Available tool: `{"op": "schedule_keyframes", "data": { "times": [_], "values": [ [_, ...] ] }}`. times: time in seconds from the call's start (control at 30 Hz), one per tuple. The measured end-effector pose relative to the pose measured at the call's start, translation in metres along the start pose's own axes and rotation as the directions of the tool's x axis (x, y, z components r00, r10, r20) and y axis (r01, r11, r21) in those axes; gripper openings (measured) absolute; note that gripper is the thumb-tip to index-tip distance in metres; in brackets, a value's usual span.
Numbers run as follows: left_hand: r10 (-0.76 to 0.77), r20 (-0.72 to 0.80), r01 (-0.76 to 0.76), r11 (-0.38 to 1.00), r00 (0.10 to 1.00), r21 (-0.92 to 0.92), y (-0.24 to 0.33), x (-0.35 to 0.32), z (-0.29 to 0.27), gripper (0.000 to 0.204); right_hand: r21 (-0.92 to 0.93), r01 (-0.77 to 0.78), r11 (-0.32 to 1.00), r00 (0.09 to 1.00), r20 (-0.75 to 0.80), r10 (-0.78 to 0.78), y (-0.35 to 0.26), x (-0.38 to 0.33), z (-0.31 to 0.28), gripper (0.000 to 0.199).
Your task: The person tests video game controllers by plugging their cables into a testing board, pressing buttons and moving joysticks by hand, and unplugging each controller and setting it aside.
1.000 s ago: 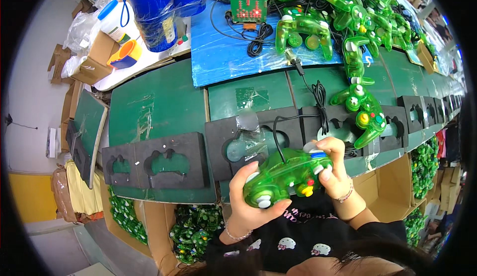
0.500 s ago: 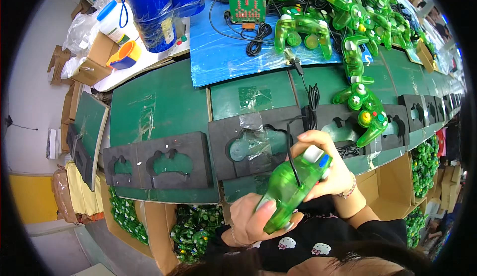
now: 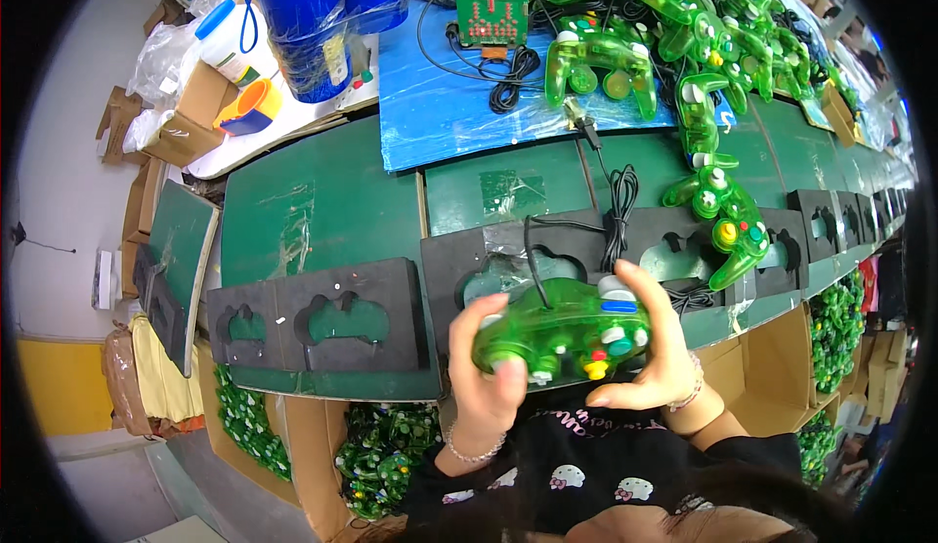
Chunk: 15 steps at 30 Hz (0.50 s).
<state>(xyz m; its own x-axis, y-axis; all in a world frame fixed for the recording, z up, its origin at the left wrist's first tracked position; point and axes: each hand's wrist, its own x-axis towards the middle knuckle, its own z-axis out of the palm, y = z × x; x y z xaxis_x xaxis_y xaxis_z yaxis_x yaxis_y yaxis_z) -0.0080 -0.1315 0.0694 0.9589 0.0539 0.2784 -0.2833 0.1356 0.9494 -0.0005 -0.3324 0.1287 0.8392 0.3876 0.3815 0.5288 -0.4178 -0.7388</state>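
A translucent green game controller point(image 3: 567, 326) is held level in front of me, its coloured buttons facing up toward me. My left hand point(image 3: 489, 367) grips its left end, thumb on top near the stick. Around its right end is my right hand point(image 3: 653, 357), fingers at the blue and white shoulder buttons. A black cable leaves the controller's far side and runs to a coiled bundle point(image 3: 619, 213), which links to a plug point(image 3: 584, 131) at the blue mat's edge. Just beyond the controller lies a black foam block point(image 3: 449, 274) with controller-shaped cutouts.
Green controllers are heaped on the blue mat point(image 3: 430, 104), beside a circuit board with red lights point(image 3: 491, 11). Another controller point(image 3: 721, 221) rests over the foam row. Blue bins point(image 3: 303, 45) stand far left. Cardboard boxes of green parts point(image 3: 391, 455) sit below the table's front edge.
The controller has turned from tilted and edge-on to level, so its button face now shows. Both hands have turned with it, and my left hand has moved up.
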Motion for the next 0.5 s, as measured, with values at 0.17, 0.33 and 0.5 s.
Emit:
{"op": "schedule_keyframes", "data": {
  "times": [0.17,0.33,0.5],
  "values": [
    [-0.047,0.128,0.062,0.992,0.991,-0.114,0.001,-0.002,-0.004,0.065,0.001,-0.037,0.999,0.996,0.082,0.037,-0.001,-0.001,-0.012,0.103],
    [-0.020,0.157,0.056,0.972,0.987,-0.226,-0.001,-0.002,-0.001,0.069,0.104,-0.111,0.988,0.990,0.096,0.101,-0.004,0.001,-0.018,0.099],
    [-0.002,0.148,0.005,1.000,0.989,-0.017,-0.001,-0.001,0.003,0.066,0.042,-0.176,0.983,0.984,0.037,0.175,-0.004,0.006,-0.012,0.101]
  ]
}}
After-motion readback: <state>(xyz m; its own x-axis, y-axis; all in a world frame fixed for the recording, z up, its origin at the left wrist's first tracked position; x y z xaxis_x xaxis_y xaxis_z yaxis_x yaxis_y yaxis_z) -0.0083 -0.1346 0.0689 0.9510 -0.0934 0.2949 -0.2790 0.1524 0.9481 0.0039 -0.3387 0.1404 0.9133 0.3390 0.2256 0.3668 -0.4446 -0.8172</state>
